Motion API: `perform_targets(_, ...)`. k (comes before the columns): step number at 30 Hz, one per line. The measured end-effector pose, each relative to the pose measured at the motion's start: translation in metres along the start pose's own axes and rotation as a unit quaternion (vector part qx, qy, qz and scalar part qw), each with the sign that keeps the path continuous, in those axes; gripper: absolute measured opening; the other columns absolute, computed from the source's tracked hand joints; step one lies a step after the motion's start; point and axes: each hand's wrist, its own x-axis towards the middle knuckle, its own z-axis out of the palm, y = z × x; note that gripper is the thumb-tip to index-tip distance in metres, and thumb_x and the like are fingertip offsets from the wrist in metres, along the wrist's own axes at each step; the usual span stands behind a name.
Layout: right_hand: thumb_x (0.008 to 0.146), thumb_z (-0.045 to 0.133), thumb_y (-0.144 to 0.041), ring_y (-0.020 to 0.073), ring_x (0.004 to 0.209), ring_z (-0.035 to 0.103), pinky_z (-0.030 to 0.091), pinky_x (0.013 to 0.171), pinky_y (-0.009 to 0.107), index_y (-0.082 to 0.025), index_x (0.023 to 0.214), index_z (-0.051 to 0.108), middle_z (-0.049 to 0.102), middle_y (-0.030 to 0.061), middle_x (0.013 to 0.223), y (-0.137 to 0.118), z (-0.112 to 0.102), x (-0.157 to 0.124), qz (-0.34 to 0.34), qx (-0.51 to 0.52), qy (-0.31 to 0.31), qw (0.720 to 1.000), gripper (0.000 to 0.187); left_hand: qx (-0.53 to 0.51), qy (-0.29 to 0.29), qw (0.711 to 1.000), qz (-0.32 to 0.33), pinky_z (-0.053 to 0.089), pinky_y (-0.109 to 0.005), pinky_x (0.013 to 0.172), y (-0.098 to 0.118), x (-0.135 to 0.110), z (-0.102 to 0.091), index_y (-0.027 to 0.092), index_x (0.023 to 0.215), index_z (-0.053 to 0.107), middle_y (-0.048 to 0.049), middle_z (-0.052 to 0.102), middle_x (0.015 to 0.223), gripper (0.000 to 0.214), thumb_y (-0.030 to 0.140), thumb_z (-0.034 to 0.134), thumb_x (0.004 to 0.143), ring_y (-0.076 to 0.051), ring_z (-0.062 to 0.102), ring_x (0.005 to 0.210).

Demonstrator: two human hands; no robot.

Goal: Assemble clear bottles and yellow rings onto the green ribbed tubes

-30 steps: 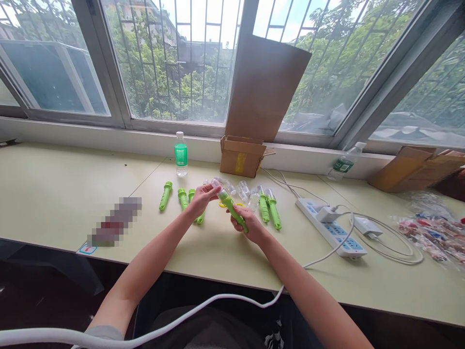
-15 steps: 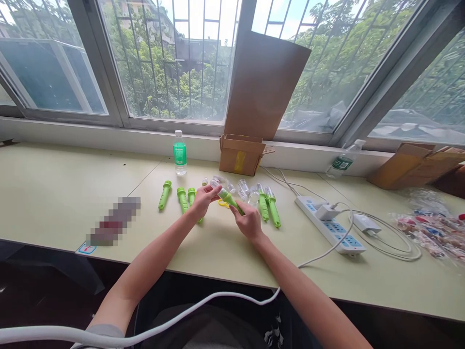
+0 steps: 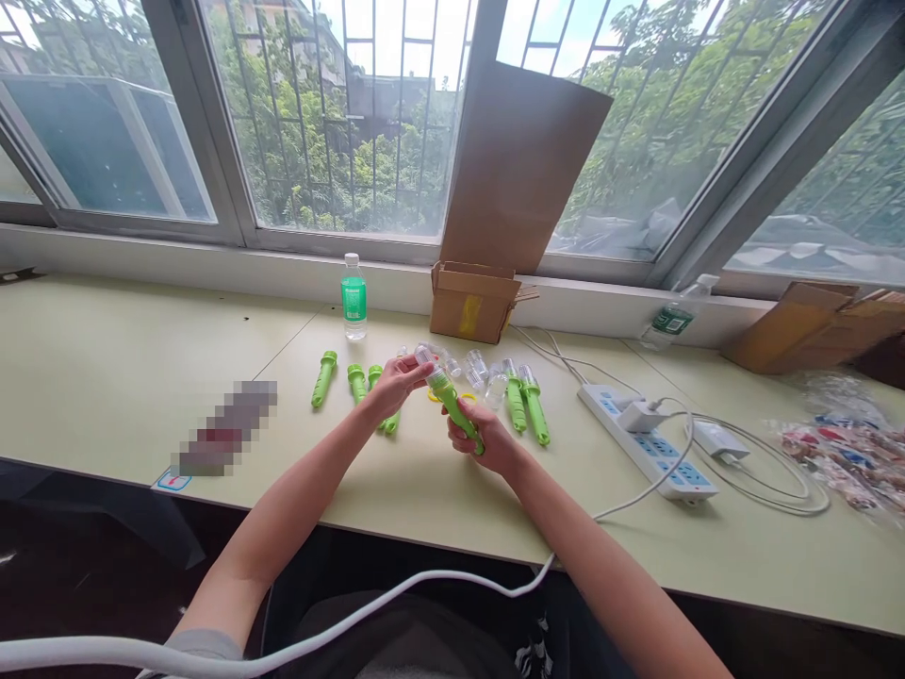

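Observation:
My right hand (image 3: 487, 438) is wrapped round the handle of a green plastic stick (image 3: 458, 412) held tilted above the table. My left hand (image 3: 393, 382) pinches the clear cap (image 3: 424, 357) at the stick's upper end. Left of my hands lie three bare green sticks (image 3: 323, 378) on the pale green table (image 3: 106, 377). To the right lie two green sticks with clear caps (image 3: 532, 404). Several loose clear caps (image 3: 479, 364) sit behind my hands.
A green-labelled water bottle (image 3: 353, 297) and a small open cardboard box (image 3: 472, 302) stand at the sill. A white power strip (image 3: 647, 440) with plugs and cables lies at right, a bag of coloured items (image 3: 845, 453) beyond it. A white cable (image 3: 353, 613) crosses my lap.
My right hand has slid back down the green stick's handle and tilted it more upright. My left hand stays on the clear cap.

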Motion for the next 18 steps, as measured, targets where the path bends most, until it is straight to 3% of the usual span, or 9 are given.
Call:
perform_targets(2,0.078,0.052,-0.058,0.0072,0.039,0.028,0.019,0.039,0.022,-0.018,0.085,0.058,0.043,-0.0043,0.051,-0.001,0.000,0.000,-0.020,-0.027,0.024,0.999,0.041,-0.008,0.000,1.000,-0.004,0.046,-0.038,0.088,0.000,0.000,0.000,0.012,0.100,0.067,-0.0109,0.069,0.093,0.042,0.040,0.074,0.069,-0.022,0.064,0.092)
perform_targets(5,0.078,0.051,-0.061,0.0092,0.040,0.033,0.023,0.040,0.024,-0.018,0.078,0.061,0.044,-0.0028,0.049,0.004,0.001,0.003,-0.106,-0.140,0.118,0.977,0.044,-0.006,0.022,1.000,-0.007,0.046,-0.039,0.089,-0.005,0.000,0.001,0.013,0.099,0.066,-0.0101,0.069,0.091,0.042,0.042,0.073,0.069,-0.021,0.065,0.086)
perform_targets(9,0.078,0.056,-0.056,0.0172,0.059,0.049,0.035,0.053,0.027,-0.021,0.087,0.068,0.059,0.0042,0.067,0.012,-0.003,0.006,-0.236,-0.334,0.259,0.875,0.039,0.024,0.050,0.998,-0.023,0.048,-0.039,0.089,-0.014,-0.001,0.003,0.012,0.088,0.067,-0.0083,0.069,0.086,0.036,0.044,0.073,0.069,-0.019,0.066,0.081)
perform_targets(12,0.080,0.057,-0.051,0.0234,0.077,0.055,0.039,0.062,0.029,-0.024,0.101,0.069,0.064,0.0084,0.083,0.014,-0.004,0.005,-0.266,-0.416,0.302,0.816,0.036,0.021,0.076,0.997,-0.025,0.048,-0.038,0.088,-0.018,0.000,0.005,0.013,0.085,0.068,-0.0077,0.069,0.085,0.036,0.045,0.072,0.070,-0.019,0.065,0.081)
perform_targets(15,0.082,0.054,-0.049,0.0224,0.072,0.053,0.038,0.062,0.029,-0.023,0.100,0.069,0.062,0.0080,0.077,0.013,-0.001,0.003,-0.264,-0.427,0.285,0.817,0.035,0.006,0.080,0.997,-0.020,0.048,-0.039,0.088,-0.018,0.001,0.004,0.012,0.087,0.068,-0.0079,0.069,0.085,0.037,0.044,0.073,0.069,-0.020,0.065,0.082)
perform_targets(18,0.082,0.053,-0.051,0.0173,0.059,0.045,0.034,0.055,0.027,-0.022,0.092,0.069,0.054,0.0033,0.063,0.011,0.005,0.003,-0.255,-0.379,0.248,0.854,0.034,0.006,0.072,0.997,-0.023,0.047,-0.040,0.088,-0.015,0.002,0.001,0.012,0.089,0.068,-0.0083,0.070,0.084,0.040,0.044,0.074,0.067,-0.021,0.066,0.082)
